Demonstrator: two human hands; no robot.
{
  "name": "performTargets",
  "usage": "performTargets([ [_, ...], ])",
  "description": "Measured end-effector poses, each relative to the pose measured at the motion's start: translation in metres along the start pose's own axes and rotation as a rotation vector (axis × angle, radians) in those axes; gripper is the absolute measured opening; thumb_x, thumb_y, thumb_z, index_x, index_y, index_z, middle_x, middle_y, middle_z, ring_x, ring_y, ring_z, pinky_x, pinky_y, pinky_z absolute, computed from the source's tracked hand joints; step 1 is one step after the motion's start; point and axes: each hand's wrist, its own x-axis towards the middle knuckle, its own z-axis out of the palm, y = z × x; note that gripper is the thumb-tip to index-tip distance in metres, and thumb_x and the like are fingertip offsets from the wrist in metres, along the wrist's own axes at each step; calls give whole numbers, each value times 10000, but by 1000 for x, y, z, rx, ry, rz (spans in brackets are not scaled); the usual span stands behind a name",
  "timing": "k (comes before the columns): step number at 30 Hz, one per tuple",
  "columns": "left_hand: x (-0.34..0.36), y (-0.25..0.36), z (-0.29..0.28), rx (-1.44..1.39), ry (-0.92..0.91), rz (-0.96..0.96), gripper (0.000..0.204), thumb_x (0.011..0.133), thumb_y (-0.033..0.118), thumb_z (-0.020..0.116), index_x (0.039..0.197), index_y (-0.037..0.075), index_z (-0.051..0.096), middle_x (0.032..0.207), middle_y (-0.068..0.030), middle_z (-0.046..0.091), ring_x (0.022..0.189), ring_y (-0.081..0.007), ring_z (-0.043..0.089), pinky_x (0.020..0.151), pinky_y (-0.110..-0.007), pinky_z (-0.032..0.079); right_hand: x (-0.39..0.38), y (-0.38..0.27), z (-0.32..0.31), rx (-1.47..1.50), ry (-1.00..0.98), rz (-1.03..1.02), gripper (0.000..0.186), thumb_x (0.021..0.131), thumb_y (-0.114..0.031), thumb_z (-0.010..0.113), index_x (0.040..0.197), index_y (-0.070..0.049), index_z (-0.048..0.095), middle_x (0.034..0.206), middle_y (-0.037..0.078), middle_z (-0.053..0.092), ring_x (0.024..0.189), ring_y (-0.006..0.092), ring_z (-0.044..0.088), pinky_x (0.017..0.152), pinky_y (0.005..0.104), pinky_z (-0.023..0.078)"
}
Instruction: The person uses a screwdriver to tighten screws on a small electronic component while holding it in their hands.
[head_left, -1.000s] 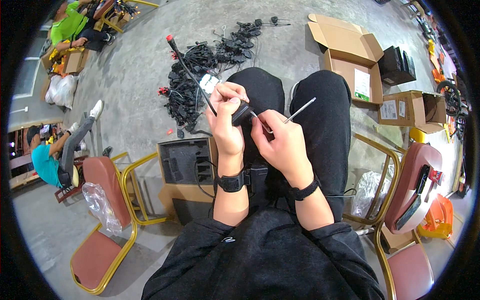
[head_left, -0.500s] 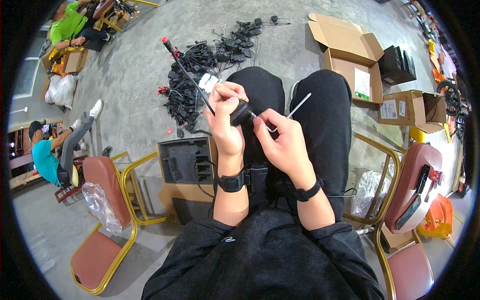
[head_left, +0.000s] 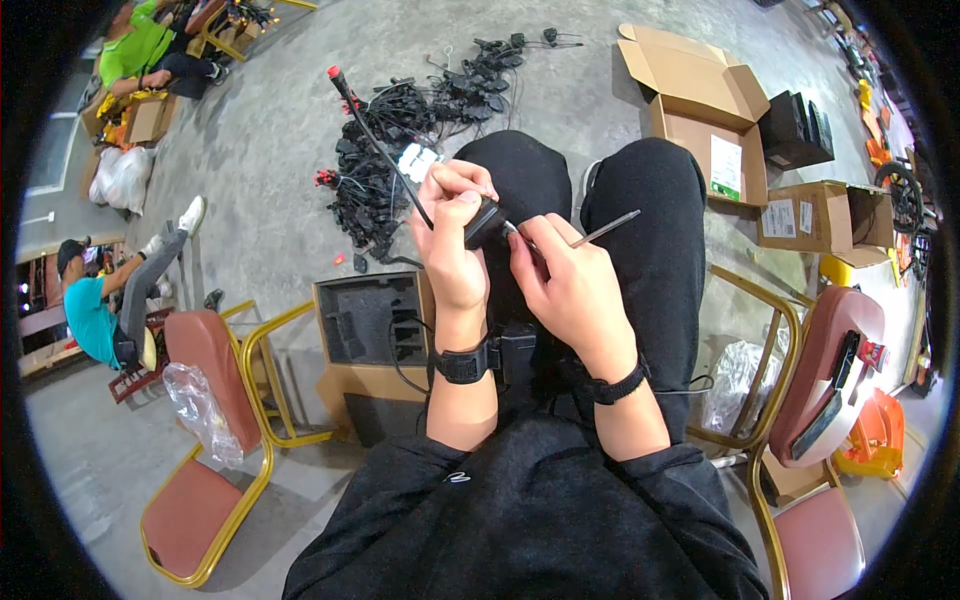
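Note:
My left hand [head_left: 455, 235] is closed around a small black box-shaped part [head_left: 484, 222], with the thumb on its top. A black cable [head_left: 376, 150] with a red end rises from that hand toward the upper left. My right hand [head_left: 565, 275] pinches a bent metal hex key [head_left: 610, 228]. Its long arm sticks out to the right over my thigh, while the short end points at the right side of the black part. Whether that tip sits in a screw is too small to tell. Both hands are above my lap, close together.
A heap of black cabled parts [head_left: 375, 190] lies on the floor ahead. Beside my left arm is a foam-lined box [head_left: 370, 320]. An opened cardboard box [head_left: 700, 125] stands ahead right. Chairs [head_left: 215, 370] flank me; two people sit far left.
My right fingers have turned the hex key slightly, and its long arm has swung lower and to the right. The left hand keeps its hold on the black part, almost still.

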Motion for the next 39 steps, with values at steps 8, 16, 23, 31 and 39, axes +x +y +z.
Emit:
performTargets([
  [8,0,-1,1,-11,18,-14,144,748,162,460,725,24,424,769,-109,472,755,-188,440,740,-300,369,-1,0,1,34,-1,49,103,824,-125,593,782,-53,532,694,115,536,565,304,574,494,370,473],
  [16,0,-1,1,3,1,-19,158,742,171,472,728,21,426,766,-107,467,757,-188,440,744,-296,362,1,-2,-1,200,0,169,110,824,-107,590,763,-27,544,680,153,569,574,334,566,501,381,449],
  [23,0,-4,1,2,-100,108,82,750,85,463,743,6,481,788,-95,524,720,-145,470,697,-265,383,1,9,-6,684,-158,472,294,899,-199,563,688,6,564,552,-18,468,547,31,386,476,229,321],
  [31,0,-1,-2,-228,48,4,207,748,235,436,748,28,448,740,-90,458,750,-200,427,755,-309,367,-2,6,5,678,74,348,290,767,-123,724,757,-60,442,657,-31,470,566,27,431,478,192,368],
  [39,-9,20,8,-653,58,-364,232,817,282,441,776,54,454,778,-76,467,776,-203,446,776,-326,403,-4,4,13,595,115,227,462,679,-82,796,1029,-19,502,811,43,559,704,79,571,566,229,470],
])
